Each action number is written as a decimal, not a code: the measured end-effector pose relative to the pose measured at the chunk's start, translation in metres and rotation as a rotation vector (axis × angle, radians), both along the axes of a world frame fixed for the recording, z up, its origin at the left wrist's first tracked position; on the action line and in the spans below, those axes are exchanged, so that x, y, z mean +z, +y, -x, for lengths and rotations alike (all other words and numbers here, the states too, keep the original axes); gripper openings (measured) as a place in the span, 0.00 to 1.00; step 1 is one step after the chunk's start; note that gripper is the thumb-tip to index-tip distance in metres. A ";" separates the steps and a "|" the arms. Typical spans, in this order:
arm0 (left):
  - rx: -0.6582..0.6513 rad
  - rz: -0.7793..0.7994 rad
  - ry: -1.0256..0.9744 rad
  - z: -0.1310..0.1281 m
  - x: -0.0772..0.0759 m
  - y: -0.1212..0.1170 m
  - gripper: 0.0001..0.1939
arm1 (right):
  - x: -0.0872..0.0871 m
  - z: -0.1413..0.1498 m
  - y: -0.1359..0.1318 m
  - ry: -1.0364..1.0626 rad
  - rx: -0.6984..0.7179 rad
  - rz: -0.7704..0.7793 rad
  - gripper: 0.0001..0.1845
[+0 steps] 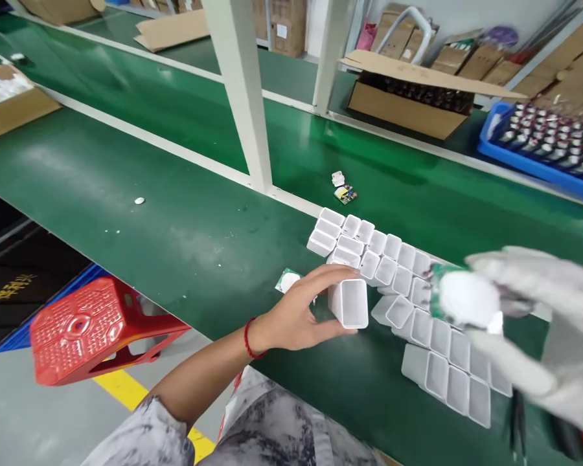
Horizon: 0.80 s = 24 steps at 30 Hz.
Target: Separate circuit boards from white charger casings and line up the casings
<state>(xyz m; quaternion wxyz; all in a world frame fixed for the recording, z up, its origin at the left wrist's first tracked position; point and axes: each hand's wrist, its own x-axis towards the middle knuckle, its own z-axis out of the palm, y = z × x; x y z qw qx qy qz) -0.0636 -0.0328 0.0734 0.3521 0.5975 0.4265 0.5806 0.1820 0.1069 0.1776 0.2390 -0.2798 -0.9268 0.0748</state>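
My bare left hand (304,309) is closed around a white rectangular plastic case (354,304), its open end facing up toward me. A white glove covers my right hand (529,317), blurred by motion. Between its thumb and fingers is a green circuit board (437,294) with a round white part on it. Rows of white open cases (432,330) stand side by side under and between my hands. Partly hidden behind my left hand, another green circuit board (287,280) with a white part lies on the green work surface (184,233).
Beyond the cases, a small circuit board (344,194) lies on the green belt. A white post (240,97) rises ahead. Further back stand a carton (408,107) and a blue tray (539,162) of parts. A red stool (85,330) is at the lower left.
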 end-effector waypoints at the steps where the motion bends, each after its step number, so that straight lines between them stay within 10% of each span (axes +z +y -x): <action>1: -0.003 0.002 -0.008 -0.004 0.001 0.000 0.33 | 0.005 0.007 -0.018 -0.007 0.121 -0.067 0.26; 9: 0.009 -0.130 0.098 -0.025 0.008 -0.006 0.32 | 0.019 0.030 -0.065 -0.168 0.178 -0.422 0.10; 24: 0.002 -0.158 0.124 -0.036 0.009 -0.008 0.29 | 0.026 0.037 -0.081 -0.248 0.112 -0.422 0.05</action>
